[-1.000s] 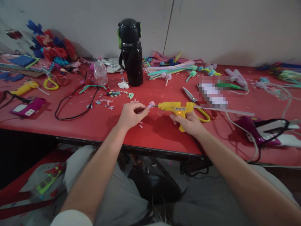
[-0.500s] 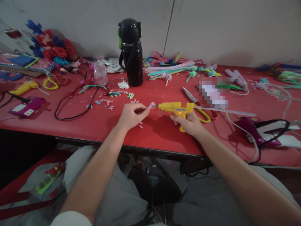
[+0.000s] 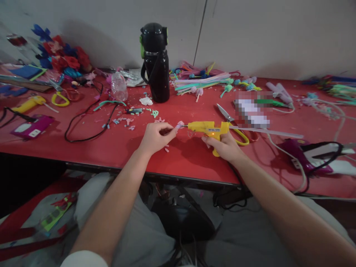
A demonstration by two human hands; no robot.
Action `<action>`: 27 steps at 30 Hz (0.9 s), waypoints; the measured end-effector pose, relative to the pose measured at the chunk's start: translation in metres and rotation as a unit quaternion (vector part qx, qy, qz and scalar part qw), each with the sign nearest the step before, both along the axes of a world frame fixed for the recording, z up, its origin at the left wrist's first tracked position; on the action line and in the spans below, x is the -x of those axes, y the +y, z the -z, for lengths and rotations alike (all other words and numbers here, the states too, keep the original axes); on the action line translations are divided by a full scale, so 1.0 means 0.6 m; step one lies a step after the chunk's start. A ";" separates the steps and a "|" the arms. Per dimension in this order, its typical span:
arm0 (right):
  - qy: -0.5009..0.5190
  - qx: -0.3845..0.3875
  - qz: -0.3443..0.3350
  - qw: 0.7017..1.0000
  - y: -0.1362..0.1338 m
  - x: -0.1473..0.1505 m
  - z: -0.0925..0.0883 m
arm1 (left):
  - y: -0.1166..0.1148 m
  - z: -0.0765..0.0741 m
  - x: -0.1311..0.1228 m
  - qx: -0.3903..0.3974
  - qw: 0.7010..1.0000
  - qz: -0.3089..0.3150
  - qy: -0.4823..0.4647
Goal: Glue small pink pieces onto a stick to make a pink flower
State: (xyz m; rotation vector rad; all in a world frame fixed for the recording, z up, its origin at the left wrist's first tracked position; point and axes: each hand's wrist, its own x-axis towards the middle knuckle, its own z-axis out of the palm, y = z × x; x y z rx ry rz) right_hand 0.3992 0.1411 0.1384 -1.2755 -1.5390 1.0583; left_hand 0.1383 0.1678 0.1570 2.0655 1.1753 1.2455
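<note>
My left hand [image 3: 158, 138] pinches a small pinkish-lilac piece [image 3: 180, 124] between thumb and fingertips, just above the red tabletop [image 3: 178, 159]. Its exact kind is too small to make out. Wrapped around the handle of a yellow hot glue gun [image 3: 208, 127] is my right hand [image 3: 224, 145]. The gun points left, with its metal nozzle at the lilac piece; whether they touch I cannot tell. A small orange light glows on its side, and a long clear glue stick [image 3: 272, 131] sticks out of its back. Pink scraps [image 3: 167, 149] lie below my left hand.
Scissors [image 3: 224, 112] with yellow handles lie behind the glue gun. A black bottle [image 3: 160, 74] stands at the back, beside bundled pipe cleaners [image 3: 203, 82]. Purple power strips lie at left [image 3: 32, 126] and right [image 3: 306, 155], with cables. A second yellow glue gun [image 3: 29, 104] rests far left.
</note>
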 end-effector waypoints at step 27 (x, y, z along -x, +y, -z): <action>-0.357 -0.063 0.154 0.919 0.017 -0.027 -0.046 | 0.005 -0.011 0.027 -0.009 0.997 -0.046 -0.062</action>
